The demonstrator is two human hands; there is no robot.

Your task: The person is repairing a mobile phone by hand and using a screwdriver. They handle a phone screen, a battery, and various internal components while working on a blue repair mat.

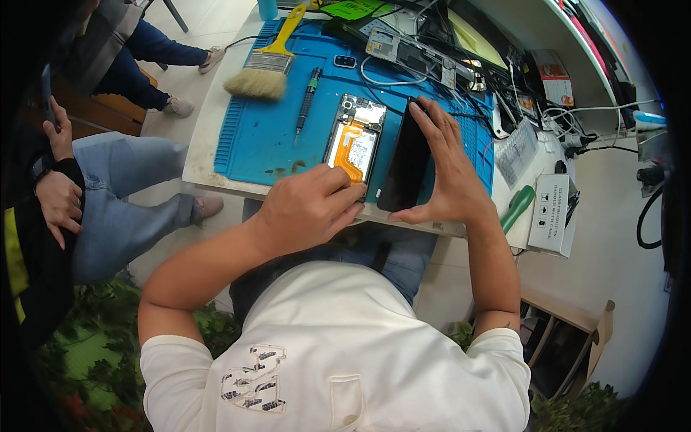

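Observation:
An opened phone body (355,137) with an orange flex cable lies on a blue mat (263,151). My left hand (306,205) is at its lower end with fingers curled on it. My right hand (446,173) grips a black screen panel (403,165) by its long edge, beside the phone body, thumb at the bottom and fingertips near the top. A screwdriver (309,97) lies left of the phone body, and a wide yellow-handled brush (263,72) is further up left.
Phone parts, cables (403,68) and a keypad-like part (517,151) clutter the back and right. A white box (551,216) and green-handled tool (517,209) sit at the right edge. Two other people (122,201) are at the left, one holding a phone.

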